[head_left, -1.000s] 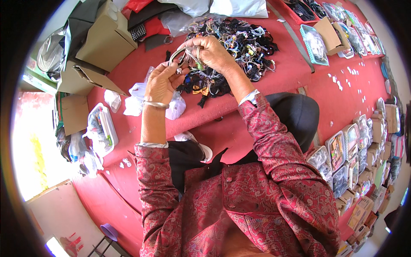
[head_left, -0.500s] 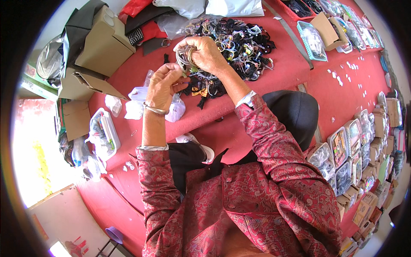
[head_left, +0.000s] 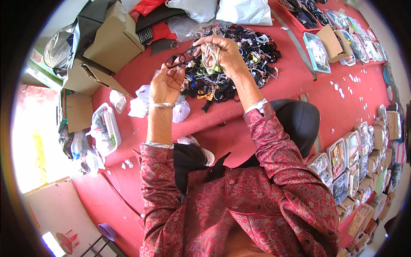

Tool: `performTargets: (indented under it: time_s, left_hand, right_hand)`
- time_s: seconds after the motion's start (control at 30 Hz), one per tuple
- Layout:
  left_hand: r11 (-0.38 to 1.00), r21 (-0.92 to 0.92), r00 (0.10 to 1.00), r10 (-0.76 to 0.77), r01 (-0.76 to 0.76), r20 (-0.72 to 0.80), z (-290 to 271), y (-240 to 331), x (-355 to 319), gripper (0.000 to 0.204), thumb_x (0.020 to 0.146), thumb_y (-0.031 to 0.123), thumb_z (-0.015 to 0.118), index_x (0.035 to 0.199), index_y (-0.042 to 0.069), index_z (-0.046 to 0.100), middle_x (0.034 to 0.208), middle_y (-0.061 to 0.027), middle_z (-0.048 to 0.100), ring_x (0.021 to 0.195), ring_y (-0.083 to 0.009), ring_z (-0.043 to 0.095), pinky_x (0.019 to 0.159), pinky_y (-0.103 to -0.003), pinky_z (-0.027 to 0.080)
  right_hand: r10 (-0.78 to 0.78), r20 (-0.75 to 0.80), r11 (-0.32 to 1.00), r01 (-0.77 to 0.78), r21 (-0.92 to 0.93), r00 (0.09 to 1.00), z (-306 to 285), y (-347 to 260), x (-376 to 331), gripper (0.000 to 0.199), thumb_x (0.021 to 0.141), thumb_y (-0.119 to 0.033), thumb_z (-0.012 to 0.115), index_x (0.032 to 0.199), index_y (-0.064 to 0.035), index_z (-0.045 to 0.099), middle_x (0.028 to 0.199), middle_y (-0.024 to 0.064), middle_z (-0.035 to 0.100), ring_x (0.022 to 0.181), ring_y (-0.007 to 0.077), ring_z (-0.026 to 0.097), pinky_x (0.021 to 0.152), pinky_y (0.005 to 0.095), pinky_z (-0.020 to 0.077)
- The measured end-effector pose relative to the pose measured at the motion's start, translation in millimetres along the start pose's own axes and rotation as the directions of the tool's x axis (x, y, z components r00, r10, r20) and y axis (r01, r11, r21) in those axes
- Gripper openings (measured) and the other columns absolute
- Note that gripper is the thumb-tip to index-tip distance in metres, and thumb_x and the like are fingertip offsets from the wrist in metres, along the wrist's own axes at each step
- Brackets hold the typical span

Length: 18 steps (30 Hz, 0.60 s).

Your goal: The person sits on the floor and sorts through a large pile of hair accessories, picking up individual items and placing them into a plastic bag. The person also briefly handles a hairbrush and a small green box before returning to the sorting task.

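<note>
The left hand point(head_left: 166, 83) pinches one black hair tie point(head_left: 176, 60) above the red desk point(head_left: 137, 77). The right hand point(head_left: 224, 53) grips a small bundle of ties point(head_left: 209, 58), too tangled to count. Loops could snag and slip back into the single big pile point(head_left: 239, 64). Two cardboard boxes point(head_left: 113, 36) stand nearby.

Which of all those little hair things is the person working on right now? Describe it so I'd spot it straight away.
Start at the big tangled pile of dark hair ties and bands on the red cloth-covered table. Just above its near-left edge, the left hand and right hand hold a thin black looped band between them. Unlike the heaped ones, it is lifted clear and pulled out on its own.
</note>
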<state>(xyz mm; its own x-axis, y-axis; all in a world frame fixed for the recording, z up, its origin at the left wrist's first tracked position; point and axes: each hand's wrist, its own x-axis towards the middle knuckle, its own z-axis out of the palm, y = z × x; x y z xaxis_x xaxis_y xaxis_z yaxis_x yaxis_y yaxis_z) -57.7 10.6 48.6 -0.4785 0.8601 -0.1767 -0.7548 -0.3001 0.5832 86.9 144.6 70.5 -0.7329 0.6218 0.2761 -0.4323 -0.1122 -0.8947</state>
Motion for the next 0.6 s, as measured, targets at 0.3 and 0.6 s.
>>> performTargets:
  time_s: [0.3, 0.6]
  left_hand:
    - [0.999, -0.027, 1.000, 0.019, -0.019, -0.003, -4.7, 2.1, 1.4, 0.021, 0.093, 0.014, 0.035, 0.087, -0.002, 0.048, 0.112, -0.0219, 0.053, 0.094, -0.0263, 0.058, 0.076, -0.032, 0.054]
    - [0.984, 0.177, 1.000, -0.006, 0.001, 0.027, 3.5, -5.6, 2.3, 0.019, 0.091, 0.014, 0.040, 0.095, -0.001, 0.050, 0.097, -0.0159, 0.057, 0.084, -0.0214, 0.058, 0.071, -0.031, 0.052]
  right_hand:
    - [0.117, -0.032, 0.993, -0.117, -0.007, 0.993, -14.6, 0.6, -1.4, 0.014, 0.083, -0.015, 0.055, 0.087, -0.0017, 0.061, 0.062, 0.0041, 0.058, 0.049, 0.0065, 0.053, 0.042, 0.0187, 0.0411]
    - [0.383, 0.046, 0.903, -0.385, 0.190, 0.922, -1.9, 22.4, -9.8, 0.029, 0.079, -0.008, 0.059, 0.105, 0.0043, 0.055, 0.082, 0.0036, 0.061, 0.065, 0.0077, 0.056, 0.050, 0.0191, 0.0437]
